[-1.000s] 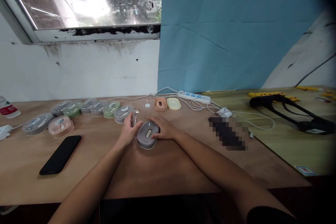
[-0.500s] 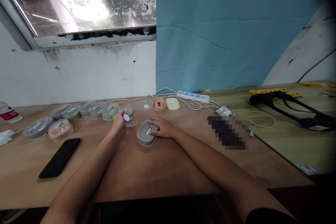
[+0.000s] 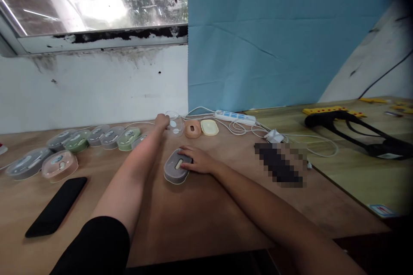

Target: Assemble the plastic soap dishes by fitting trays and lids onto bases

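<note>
Stretched toward the back of the table, my left hand (image 3: pixel 162 121) is closed on the edge of a clear plastic cover (image 3: pixel 173 124) with a round white sticker. The cover is over or against another clear cover there; how far they overlap I cannot tell. My right hand (image 3: pixel 200 160) rests on the right side of a grey oval box (image 3: pixel 174 172) with a pale slot in its top, fingers at its far edge and thumb near the slot. Right of the clear covers stand an orange box with a dark slot (image 3: pixel 192 129) and a cream lid (image 3: pixel 209 127).
Several clear-covered boxes stand at the left, among them a pink one (image 3: pixel 60 166) and a green one (image 3: pixel 129 138). Nearer me lies a black phone (image 3: pixel 56 207). A power strip (image 3: pixel 235 117) with white cables runs along the back. A black frame (image 3: pixel 358 135) stands at the right.
My left hand has carried the clear cover from beside the row of boxes to the back, next to the orange box. My right hand stays on the grey box. The view has shifted slightly.
</note>
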A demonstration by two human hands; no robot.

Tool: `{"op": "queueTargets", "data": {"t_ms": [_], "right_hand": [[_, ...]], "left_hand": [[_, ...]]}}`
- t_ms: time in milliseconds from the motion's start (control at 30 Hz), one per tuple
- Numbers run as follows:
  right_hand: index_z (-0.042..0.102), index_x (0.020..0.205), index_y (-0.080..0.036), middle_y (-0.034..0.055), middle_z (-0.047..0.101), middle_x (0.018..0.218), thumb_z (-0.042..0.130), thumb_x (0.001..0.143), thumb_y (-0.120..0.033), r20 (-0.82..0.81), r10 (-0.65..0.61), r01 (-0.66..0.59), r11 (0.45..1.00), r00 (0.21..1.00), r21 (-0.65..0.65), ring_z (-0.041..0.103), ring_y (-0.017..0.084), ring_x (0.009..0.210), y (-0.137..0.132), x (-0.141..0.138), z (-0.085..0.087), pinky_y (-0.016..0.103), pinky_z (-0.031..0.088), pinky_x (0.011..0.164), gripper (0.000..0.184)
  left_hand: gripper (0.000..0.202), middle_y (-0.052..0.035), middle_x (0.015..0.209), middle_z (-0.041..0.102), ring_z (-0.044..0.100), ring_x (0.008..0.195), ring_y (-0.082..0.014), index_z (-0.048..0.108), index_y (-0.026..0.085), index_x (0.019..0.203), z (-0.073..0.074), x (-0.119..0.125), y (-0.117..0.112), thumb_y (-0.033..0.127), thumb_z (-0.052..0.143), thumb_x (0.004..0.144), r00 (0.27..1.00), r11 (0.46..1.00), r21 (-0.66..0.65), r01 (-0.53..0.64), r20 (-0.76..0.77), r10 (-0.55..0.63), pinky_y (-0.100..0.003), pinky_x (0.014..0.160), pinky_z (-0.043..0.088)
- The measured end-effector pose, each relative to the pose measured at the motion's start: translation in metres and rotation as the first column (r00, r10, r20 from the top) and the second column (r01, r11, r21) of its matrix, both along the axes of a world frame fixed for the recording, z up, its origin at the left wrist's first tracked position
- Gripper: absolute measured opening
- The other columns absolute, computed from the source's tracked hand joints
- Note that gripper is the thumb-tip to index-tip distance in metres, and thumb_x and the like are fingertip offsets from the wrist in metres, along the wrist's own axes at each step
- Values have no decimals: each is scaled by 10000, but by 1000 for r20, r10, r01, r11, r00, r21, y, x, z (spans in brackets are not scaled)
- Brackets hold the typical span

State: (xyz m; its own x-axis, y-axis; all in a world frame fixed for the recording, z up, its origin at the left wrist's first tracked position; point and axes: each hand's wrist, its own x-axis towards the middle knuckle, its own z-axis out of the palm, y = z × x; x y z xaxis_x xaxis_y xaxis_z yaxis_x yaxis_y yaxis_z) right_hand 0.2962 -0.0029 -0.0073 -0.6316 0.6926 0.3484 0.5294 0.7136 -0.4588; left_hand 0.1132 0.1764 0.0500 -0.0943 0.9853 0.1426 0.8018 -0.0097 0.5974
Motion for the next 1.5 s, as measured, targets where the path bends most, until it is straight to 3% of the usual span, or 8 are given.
{"op": "queueTargets", "data": {"t_ms": [267,500,667,767,933,1167,1367,1500], "right_hand": [[553,1307,-171,166,496,1394,581,839,-559,-4,-7,7,1000,1000,-2,500,277,1266,4,0,-2,427,396,1063,609],[562,1300,-160,178,490,1404,583,840,-540,1,-26,26,999,1000,-21,487,293,1282,2,-1,0,442,395,1062,597],[562,1301,-176,165,512,1383,583,837,-555,-18,-22,21,1000,1000,-16,508,292,1256,4,-1,-1,454,401,1055,600],[566,1296,-179,162,517,1375,573,842,-557,-19,-23,22,1000,1000,-13,507,295,1254,5,-2,-2,462,402,1053,591],[558,1306,-156,176,503,1385,562,853,-553,-4,-38,38,999,999,-13,497,292,1267,5,-4,-1,452,400,1058,602],[558,1303,-186,155,529,1362,558,852,-567,-25,-25,24,1000,999,-6,510,278,1252,4,-2,-2,442,406,1052,591],[493,1352,-167,163,545,1344,557,847,-580,-49,-30,31,999,998,11,531,296,1218,4,-3,-2,452,422,1023,656],[501,1326,-136,177,578,1290,558,857,-553,-60,-59,61,997,996,36,561,301,1160,4,-4,0,448,444,982,630]], "left_hand": [[382,-204,1013,702,641,1005,-269,683,83,1003,-29,6,6,292,383,892,999,999,27,-25,-44,26,-321,831,451],[487,-279,1189,613,576,1143,-335,619,42,1121,-38,7,5,429,416,906,994,1000,-12,-16,-108,15,-382,909,410],[645,-265,1263,562,514,1213,-353,534,68,1257,-44,8,-22,583,397,895,987,996,76,38,-158,-26,-425,991,358],[715,-218,1436,410,398,1321,-345,435,133,1374,-50,7,-45,611,479,845,975,978,184,97,-216,-56,-409,1074,280],[800,-182,1510,294,339,1337,-404,464,203,1360,-49,5,-63,587,680,692,913,952,193,236,-380,-149,-484,1078,270],[627,-151,1468,383,369,1322,-367,530,221,1303,-39,0,-67,441,689,738,850,942,152,299,-491,-190,-500,1089,246],[517,-120,1379,491,430,1288,-290,568,197,1250,-37,-1,-101,454,631,806,957,914,300,272,-183,-225,-411,1091,305],[416,-107,1193,619,554,1153,-231,621,162,1131,-42,-12,-148,479,469,908,918,907,287,308,160,-362,-345,1017,403]]}}
